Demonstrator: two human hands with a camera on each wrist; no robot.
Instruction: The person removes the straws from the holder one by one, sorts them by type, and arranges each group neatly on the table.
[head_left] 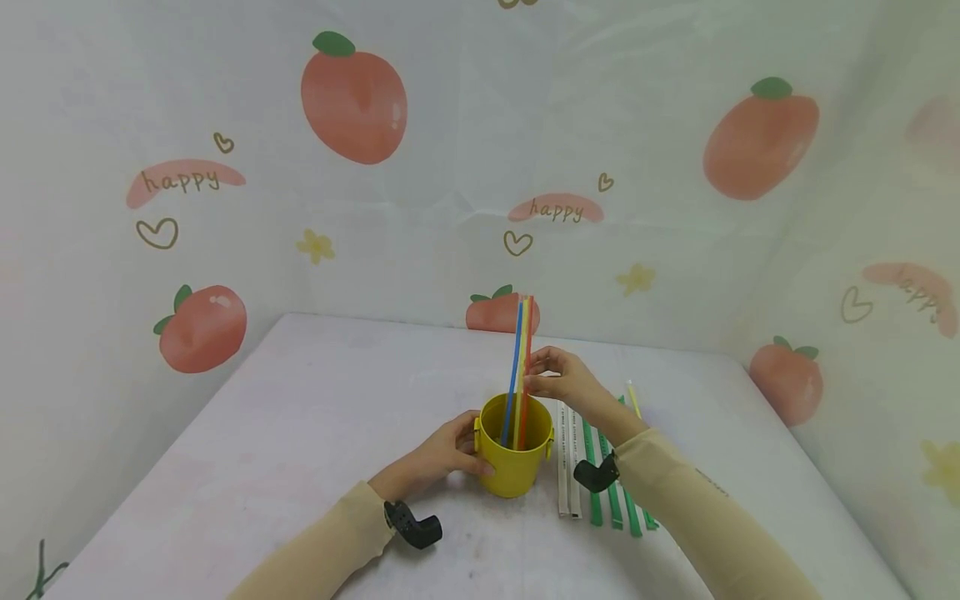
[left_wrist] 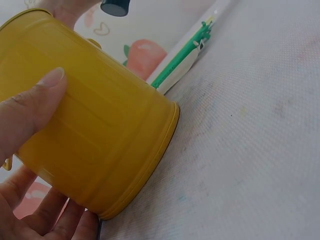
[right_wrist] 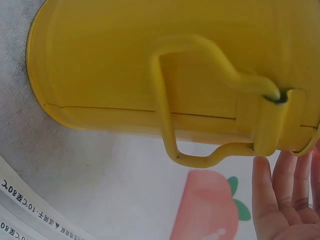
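Observation:
A small yellow metal bucket (head_left: 510, 475) with side handles (right_wrist: 167, 110) stands upright on the table. My left hand (head_left: 453, 450) grips its left side, thumb on the front wall and fingers around the far side in the left wrist view. Blue, yellow and red drinking straws (head_left: 514, 358) stand together in the bucket, rising well above its rim. My right hand (head_left: 566, 383) is at the straws above the rim, thumb and fingertips pinching at the red one. In the right wrist view the fingertips (right_wrist: 262, 172) show beside the rim, the straws mostly hidden.
Right of the bucket lie white paper-wrapped straws (head_left: 562, 467) and several green-wrapped ones (head_left: 613, 492), partly beneath the right forearm. A yellow straw end (head_left: 633, 398) sticks out behind them. A printed cloth wall (head_left: 420, 250) bounds the table's back.

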